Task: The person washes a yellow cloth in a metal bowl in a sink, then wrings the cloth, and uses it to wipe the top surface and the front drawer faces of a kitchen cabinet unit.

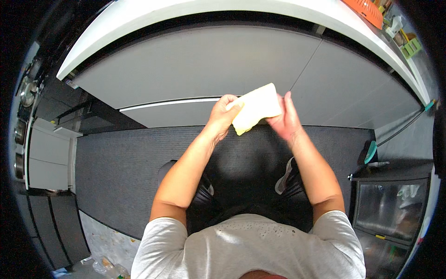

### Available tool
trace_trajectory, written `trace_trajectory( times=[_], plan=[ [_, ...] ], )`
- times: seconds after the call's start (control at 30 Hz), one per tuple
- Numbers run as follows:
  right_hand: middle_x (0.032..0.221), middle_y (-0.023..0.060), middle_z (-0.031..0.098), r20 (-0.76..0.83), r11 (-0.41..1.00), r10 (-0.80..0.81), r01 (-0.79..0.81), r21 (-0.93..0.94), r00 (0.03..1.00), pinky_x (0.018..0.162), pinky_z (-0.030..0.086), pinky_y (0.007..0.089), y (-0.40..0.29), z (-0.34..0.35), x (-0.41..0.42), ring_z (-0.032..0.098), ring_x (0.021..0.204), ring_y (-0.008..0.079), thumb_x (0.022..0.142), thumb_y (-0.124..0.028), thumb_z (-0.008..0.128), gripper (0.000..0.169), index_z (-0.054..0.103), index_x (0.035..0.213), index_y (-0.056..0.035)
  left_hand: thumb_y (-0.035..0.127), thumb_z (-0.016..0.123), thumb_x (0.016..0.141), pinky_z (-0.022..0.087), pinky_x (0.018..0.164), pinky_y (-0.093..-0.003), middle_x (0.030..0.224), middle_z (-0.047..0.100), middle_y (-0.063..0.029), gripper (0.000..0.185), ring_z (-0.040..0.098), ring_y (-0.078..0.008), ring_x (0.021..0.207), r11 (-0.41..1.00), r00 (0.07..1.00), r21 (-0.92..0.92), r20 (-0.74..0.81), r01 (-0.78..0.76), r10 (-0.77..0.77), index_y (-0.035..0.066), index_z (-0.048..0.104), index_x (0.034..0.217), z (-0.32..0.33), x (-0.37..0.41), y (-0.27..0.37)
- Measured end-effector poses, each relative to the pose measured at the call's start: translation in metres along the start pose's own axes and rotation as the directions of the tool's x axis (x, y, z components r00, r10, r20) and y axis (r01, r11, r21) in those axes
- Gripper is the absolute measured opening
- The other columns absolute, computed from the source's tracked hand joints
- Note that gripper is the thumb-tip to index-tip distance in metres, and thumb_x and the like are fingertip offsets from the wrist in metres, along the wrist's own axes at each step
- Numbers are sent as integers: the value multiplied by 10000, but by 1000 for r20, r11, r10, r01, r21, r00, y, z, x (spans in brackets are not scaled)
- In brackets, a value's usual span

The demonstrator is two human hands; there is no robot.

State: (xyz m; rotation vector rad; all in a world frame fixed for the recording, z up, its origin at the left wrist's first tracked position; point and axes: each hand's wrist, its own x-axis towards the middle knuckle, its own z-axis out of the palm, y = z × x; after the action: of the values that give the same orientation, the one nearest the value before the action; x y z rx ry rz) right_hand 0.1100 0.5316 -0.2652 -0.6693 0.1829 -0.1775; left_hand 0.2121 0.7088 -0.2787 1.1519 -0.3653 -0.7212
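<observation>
A folded yellow cloth [258, 104] is held up in front of the grey cabinet fronts. My left hand [222, 113] grips its left end, with the thumb on top. Behind the cloth's right end is my right hand [287, 117], its palm turned towards the cloth and its fingers extended. The cloth hides part of that hand, so whether those fingers pinch it is unclear. One lower corner of the cloth hangs down between my wrists.
Ahead runs a white countertop [195, 7] above grey cabinet doors [195, 62]. An orange plastic basket [366, 12] sits at the upper right. A dark ribbed mat [122, 160] covers the floor. To the right stand a teal-headed brush [371, 152] and a dark glass-fronted cabinet [388, 209].
</observation>
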Motion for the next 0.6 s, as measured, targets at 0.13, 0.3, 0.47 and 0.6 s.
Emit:
trace_trajectory(
  times=[0.13, 0.3, 0.47, 0.6],
  plan=[
    [1466, 87, 377, 178, 985, 116, -136, 102, 977, 1130, 255, 401, 49, 0, -3, 350, 1354, 234, 971, -591, 236, 686, 306, 1438, -93, 128, 604, 927, 544, 758, -291, 994, 588, -62, 201, 613, -157, 893, 953, 999, -301, -20, 30, -38, 53, 483, 1068, 14, 1, -3],
    [1252, 131, 570, -84, 1000, -5, 7, 22, 996, 1006, 430, 400, 35, -4, 4, 562, 1144, 265, 961, -379, 478, 483, 451, 1314, -50, 100, 610, 911, 537, 774, -282, 1025, 596, -78, 221, 616, -158, 902, 976, 996, -198, 48, 88, -81, 52, 489, 1090, 25, -2, -9],
    [1249, 120, 562, -10, 770, -370, 301, -562, 929, 1035, 409, 369, -14, 54, -31, 527, 1188, 226, 903, -68, 591, 403, 481, 1284, 8, 153, 615, 920, 524, 710, -238, 966, 627, -42, 158, 620, -112, 849, 961, 996, -266, 69, 71, -55, 92, 518, 1029, 22, -5, -8],
    [1149, 112, 626, 418, -126, -768, 525, -842, 486, 986, 436, 355, -75, 122, -62, 580, 1096, 206, 831, 71, 587, 353, 589, 1181, 25, 270, 562, 958, 503, 713, -228, 997, 652, -49, 181, 614, -109, 848, 966, 962, -164, 222, 199, -160, 106, 533, 1027, 21, -13, -6]
  ],
)
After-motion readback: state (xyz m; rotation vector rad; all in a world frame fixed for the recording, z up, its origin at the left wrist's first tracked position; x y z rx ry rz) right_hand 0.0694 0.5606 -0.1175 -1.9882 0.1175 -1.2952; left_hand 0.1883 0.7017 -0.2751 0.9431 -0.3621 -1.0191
